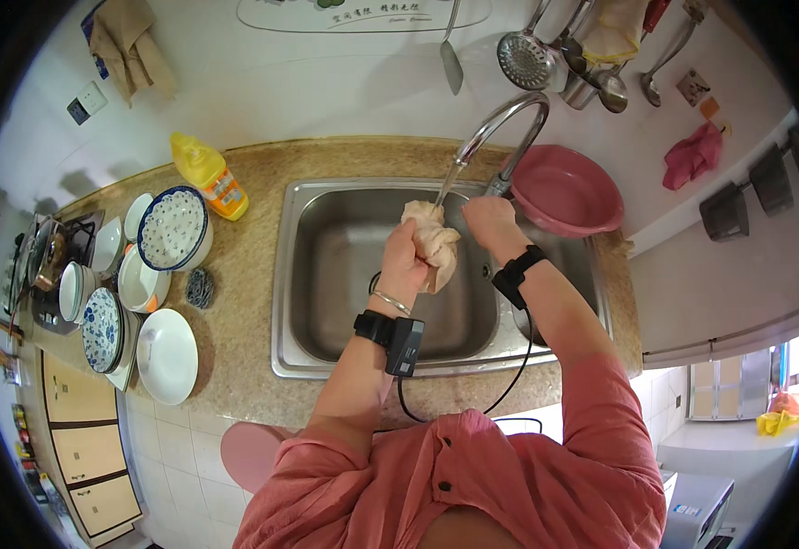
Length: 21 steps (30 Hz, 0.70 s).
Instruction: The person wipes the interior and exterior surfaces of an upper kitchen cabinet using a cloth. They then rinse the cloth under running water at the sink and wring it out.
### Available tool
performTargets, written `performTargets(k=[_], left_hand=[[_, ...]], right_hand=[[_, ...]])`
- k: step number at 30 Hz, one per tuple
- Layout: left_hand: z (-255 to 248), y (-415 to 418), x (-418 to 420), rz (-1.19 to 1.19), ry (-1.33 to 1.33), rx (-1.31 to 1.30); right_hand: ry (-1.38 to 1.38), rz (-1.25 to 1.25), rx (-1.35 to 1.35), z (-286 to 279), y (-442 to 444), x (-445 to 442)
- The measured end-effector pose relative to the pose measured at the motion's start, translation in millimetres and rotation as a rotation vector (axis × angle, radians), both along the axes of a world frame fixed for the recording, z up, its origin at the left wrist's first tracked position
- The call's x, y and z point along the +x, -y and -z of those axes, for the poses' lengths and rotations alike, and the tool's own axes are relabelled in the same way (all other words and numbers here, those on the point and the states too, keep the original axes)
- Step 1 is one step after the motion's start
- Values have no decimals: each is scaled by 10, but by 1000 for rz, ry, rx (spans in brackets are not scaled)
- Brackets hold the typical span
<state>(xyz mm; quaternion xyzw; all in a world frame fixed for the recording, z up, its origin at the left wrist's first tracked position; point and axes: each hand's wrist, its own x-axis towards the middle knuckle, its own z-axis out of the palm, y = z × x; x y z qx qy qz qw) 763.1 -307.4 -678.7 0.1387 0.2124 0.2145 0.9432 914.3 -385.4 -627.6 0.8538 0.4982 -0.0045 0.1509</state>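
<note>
My left hand (pixel 403 261) grips a crumpled beige cloth (pixel 435 240) over the left basin of the stainless steel sink (pixel 344 295). Water runs from the chrome faucet (pixel 502 123) onto the cloth's upper end. To the right of the cloth, apart from it, is my right hand (pixel 490 221), near the faucet's base. Its fingers are curled and their undersides are hidden, so whether it touches the faucet handle cannot be told. Both wrists carry black strapped devices, with a cable below them.
A pink plastic basin (pixel 564 189) stands behind the sink's right side. Left on the counter (pixel 248 274) are a yellow detergent bottle (pixel 211 175), a scouring pad (pixel 200 287), a white plate (pixel 167 357) and several bowls (pixel 174 226). Utensils such as a skimmer (pixel 524 60) hang on the wall.
</note>
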Motion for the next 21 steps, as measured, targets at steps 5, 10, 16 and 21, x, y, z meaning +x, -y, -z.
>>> performTargets(k=[5, 10, 16, 21], left_hand=[[-10, -19, -25, -31, -13, 56], [17, -15, 16, -32, -5, 62], [47, -20, 42, -34, -4, 97], [-55, -44, -36, -64, -65, 145]], right_hand=[[7, 5, -1, -170, -89, -152], [70, -72, -68, -96, -41, -114], [8, -11, 5, -99, 3, -135], [-227, 179, 288, -133, 132, -347]])
